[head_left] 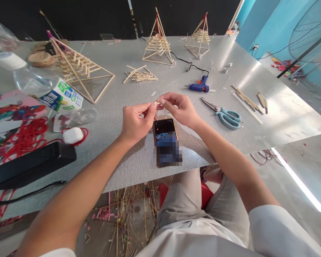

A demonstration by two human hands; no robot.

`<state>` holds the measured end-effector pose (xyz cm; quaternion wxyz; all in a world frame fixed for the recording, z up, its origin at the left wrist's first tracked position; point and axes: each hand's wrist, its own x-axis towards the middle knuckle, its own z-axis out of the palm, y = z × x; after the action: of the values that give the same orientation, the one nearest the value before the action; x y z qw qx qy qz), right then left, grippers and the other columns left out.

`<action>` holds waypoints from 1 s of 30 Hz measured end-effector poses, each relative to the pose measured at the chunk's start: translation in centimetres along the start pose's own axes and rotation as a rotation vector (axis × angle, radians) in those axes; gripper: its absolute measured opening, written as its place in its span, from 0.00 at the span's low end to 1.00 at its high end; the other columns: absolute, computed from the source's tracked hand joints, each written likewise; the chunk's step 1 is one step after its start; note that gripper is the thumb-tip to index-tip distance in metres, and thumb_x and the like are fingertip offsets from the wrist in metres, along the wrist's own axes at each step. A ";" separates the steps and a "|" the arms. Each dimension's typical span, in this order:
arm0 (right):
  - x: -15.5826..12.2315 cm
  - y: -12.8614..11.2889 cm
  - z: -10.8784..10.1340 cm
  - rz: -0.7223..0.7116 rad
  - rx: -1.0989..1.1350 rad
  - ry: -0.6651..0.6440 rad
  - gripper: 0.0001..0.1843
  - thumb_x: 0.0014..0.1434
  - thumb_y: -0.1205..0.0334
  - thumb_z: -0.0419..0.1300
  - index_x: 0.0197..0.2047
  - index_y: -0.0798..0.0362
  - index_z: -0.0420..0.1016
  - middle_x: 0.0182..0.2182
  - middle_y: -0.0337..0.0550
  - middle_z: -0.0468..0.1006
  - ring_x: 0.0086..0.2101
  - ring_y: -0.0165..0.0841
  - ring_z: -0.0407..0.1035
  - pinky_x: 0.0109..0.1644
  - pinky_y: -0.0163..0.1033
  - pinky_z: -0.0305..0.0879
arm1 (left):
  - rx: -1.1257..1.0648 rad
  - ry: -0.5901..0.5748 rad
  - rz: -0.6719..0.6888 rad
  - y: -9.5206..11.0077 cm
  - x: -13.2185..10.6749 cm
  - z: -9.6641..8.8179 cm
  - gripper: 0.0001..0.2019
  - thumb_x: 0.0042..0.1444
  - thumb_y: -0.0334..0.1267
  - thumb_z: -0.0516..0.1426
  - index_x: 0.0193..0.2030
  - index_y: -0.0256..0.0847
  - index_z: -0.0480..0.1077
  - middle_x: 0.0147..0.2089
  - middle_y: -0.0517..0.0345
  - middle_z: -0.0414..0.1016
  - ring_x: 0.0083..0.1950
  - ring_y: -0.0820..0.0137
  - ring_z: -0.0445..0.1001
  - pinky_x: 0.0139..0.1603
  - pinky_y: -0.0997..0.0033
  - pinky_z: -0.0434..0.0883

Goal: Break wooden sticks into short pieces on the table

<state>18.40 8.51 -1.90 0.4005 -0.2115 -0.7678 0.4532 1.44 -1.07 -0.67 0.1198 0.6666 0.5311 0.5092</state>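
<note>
Above a phone (164, 129) lying face up on the table, my left hand (139, 121) and my right hand (178, 109) meet at the fingertips. Both are closed in a pinch on a tiny pale piece (158, 103), mostly covered by the fingers; its kind is unclear. Beyond them lies a loose pile of short wooden sticks (140, 75). A blue glue gun (200, 85) with a black cord rests past my right hand. Scissors with light blue handles (228, 117) lie to the right, blades partly apart.
Pyramid-shaped stick frames stand at the left (80, 73), centre back (157, 44) and right back (199, 37). A plastic bottle (56, 93), red cord (29, 134) and black device (32, 166) occupy the left. Loose sticks (247, 99) lie right. The table's front edge (139, 182) is near my lap.
</note>
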 end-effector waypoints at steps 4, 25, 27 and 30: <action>-0.2 -0.1 -0.3 -0.178 -0.223 0.079 0.21 0.75 0.42 0.61 0.46 0.52 0.84 0.41 0.46 0.88 0.46 0.35 0.79 0.51 0.42 0.75 | -0.032 0.008 -0.009 0.0 0.1 0.0 0.26 0.74 0.52 0.56 0.25 0.43 0.74 0.24 0.57 0.78 0.27 0.70 0.74 0.34 0.68 0.71; -0.7 0.3 -0.3 -0.331 -0.491 0.206 0.11 0.78 0.57 0.54 0.46 0.50 0.75 0.42 0.46 0.85 0.45 0.37 0.75 0.52 0.45 0.69 | -0.012 0.048 0.014 -0.3 -0.2 0.5 0.25 0.74 0.49 0.57 0.26 0.41 0.78 0.26 0.56 0.81 0.25 0.71 0.76 0.32 0.69 0.70; -0.5 0.5 -0.4 -0.244 -0.312 0.285 0.11 0.79 0.53 0.52 0.46 0.49 0.70 0.42 0.45 0.85 0.44 0.35 0.76 0.50 0.43 0.69 | -0.057 0.055 0.005 -0.3 -0.1 0.4 0.24 0.75 0.48 0.57 0.27 0.40 0.79 0.27 0.55 0.82 0.26 0.72 0.77 0.34 0.69 0.72; -0.1 0.2 -0.6 -0.154 -0.088 0.428 0.16 0.81 0.47 0.47 0.42 0.46 0.62 0.37 0.41 0.83 0.41 0.32 0.76 0.48 0.42 0.68 | -0.140 0.064 -0.018 -0.5 0.0 0.3 0.24 0.75 0.50 0.57 0.30 0.40 0.81 0.29 0.55 0.83 0.30 0.70 0.81 0.37 0.69 0.74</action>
<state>18.91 8.84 -1.93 0.5782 -0.2609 -0.6982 0.3319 1.44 -0.77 -1.17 0.1537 0.6353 0.5037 0.5648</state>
